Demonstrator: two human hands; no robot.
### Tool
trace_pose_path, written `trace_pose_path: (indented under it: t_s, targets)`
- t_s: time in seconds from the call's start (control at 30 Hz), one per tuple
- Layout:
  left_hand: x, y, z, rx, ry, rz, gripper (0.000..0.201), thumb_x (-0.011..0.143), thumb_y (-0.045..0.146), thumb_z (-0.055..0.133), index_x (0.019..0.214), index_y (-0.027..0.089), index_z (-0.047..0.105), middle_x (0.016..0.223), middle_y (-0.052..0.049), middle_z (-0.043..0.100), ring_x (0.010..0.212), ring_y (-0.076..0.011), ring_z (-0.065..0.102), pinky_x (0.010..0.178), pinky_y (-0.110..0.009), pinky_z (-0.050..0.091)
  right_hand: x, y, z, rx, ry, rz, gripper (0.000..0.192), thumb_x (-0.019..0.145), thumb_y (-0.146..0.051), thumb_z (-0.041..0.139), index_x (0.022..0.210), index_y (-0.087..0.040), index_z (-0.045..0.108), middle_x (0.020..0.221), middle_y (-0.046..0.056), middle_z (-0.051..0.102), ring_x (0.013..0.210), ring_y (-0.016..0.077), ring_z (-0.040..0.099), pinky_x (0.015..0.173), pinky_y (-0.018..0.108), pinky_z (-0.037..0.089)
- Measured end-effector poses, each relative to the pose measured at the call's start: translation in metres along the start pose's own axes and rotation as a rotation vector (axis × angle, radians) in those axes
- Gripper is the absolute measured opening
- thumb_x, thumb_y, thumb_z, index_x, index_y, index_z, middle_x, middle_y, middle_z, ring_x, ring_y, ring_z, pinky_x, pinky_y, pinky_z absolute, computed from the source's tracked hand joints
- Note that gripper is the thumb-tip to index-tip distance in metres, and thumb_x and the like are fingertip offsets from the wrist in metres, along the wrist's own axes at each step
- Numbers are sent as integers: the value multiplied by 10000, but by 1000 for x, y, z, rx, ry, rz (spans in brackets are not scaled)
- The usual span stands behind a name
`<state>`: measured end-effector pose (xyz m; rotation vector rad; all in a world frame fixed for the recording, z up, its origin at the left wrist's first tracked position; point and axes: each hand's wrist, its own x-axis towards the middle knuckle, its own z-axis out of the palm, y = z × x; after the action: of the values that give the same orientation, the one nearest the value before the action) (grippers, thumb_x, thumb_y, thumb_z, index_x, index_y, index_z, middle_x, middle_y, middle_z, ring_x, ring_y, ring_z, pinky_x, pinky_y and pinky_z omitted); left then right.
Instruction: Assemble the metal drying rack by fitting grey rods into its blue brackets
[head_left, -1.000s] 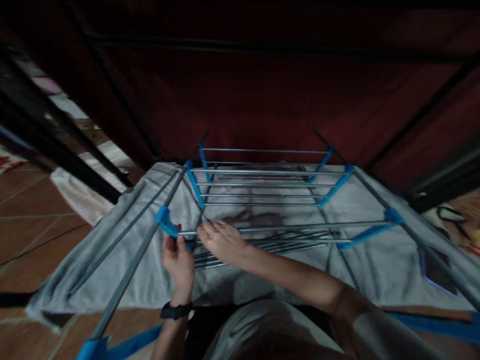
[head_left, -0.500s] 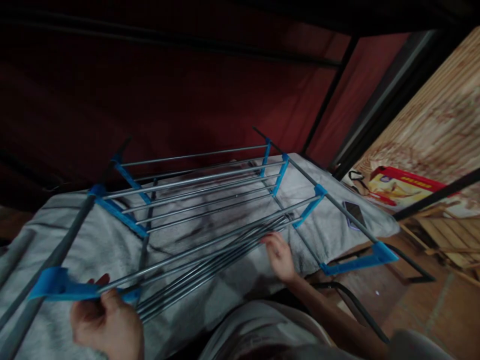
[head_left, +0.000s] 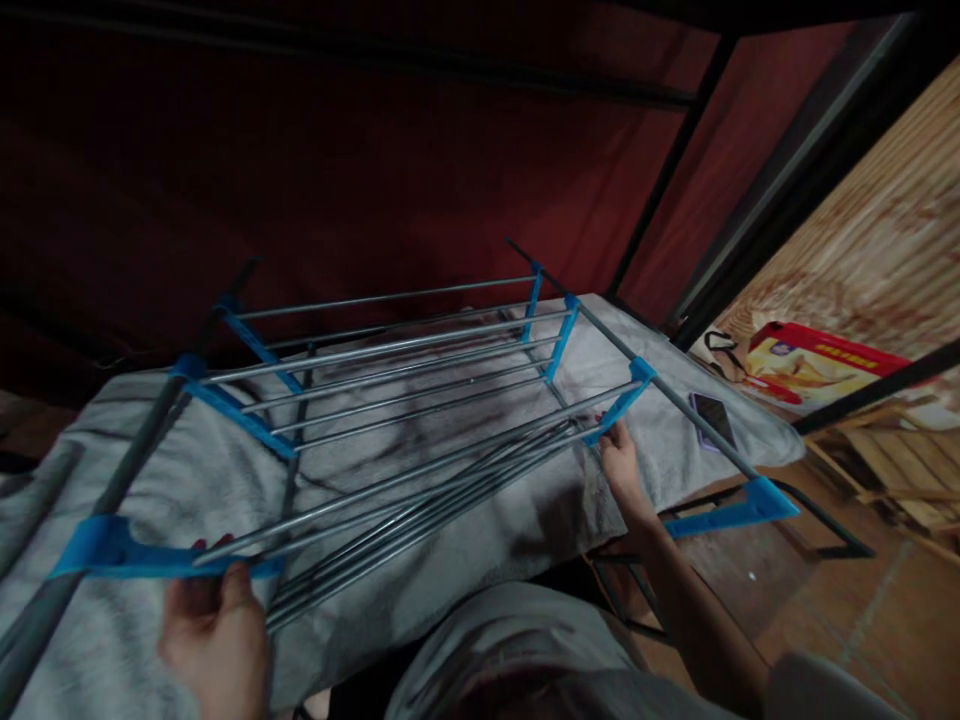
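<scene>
A rack frame of grey metal tubes with blue plastic brackets lies on grey, fleecy cloth (head_left: 465, 420). At the lower left, my left hand (head_left: 217, 640) has its fingers wrapped round the near left blue bracket (head_left: 161, 560), by the end of a thin metal rod (head_left: 390, 490). My right hand (head_left: 621, 465) closes on the lower end of the right blue bracket (head_left: 624, 405), where the rods meet it; its fingertips are partly hidden. Several loose metal rods (head_left: 405, 525) lie in a slanting bundle between my hands. Other rods (head_left: 420, 350) span the farther brackets.
A phone (head_left: 714, 420) lies on the cloth at the right, beyond the frame tube. Farther right are a red and yellow box (head_left: 817, 365) and wooden slats (head_left: 900, 470). One more blue bracket (head_left: 739, 507) juts out past the cloth's edge. A dark red panel (head_left: 375, 180) stands behind.
My right hand has moved right and up, from the loose rods' ends to the right blue bracket. My left hand stays on its bracket. The view has shifted slightly.
</scene>
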<state>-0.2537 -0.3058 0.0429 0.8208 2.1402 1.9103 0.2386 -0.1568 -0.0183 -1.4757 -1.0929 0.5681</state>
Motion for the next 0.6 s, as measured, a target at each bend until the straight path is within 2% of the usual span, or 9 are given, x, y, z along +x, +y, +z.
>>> trace_pose_path:
  t_s: [0.13, 0.3, 0.47, 0.6]
  targets:
    - [6, -14, 5, 56, 53, 38, 335, 810, 398, 625, 1056, 171, 643, 1058, -72, 685, 1066, -257, 644, 1048, -468, 469, 0, 2, -5, -14, -32, 6, 466, 742, -367, 548, 1164, -192, 638, 1191, 115, 684, 1137, 268, 615, 1057, 466, 429]
    - [8, -28, 9, 95, 103, 61, 330, 820, 414, 631, 1026, 157, 609, 997, -76, 673, 952, -230, 651, 963, -411, 509, 1, 0, -7, -43, -21, -1, 461, 749, -390, 558, 1155, -187, 640, 1196, 120, 675, 1133, 264, 609, 1055, 441, 420]
    - [7, -33, 9, 161, 114, 100, 300, 870, 344, 575, 1087, 141, 617, 1074, -110, 682, 1028, -239, 644, 994, -399, 482, -4, -1, -6, -81, -11, 5, 470, 751, -365, 537, 1182, -198, 627, 1220, 110, 663, 1148, 251, 595, 1066, 436, 403]
    - [6, -35, 10, 121, 117, 106, 302, 876, 297, 563, 1132, 145, 612, 1135, -113, 678, 1093, -230, 633, 1035, -374, 461, -3, 2, -7, -60, -29, 20, 430, 744, -360, 552, 1137, -209, 639, 1143, 92, 683, 1075, 239, 619, 1034, 441, 428]
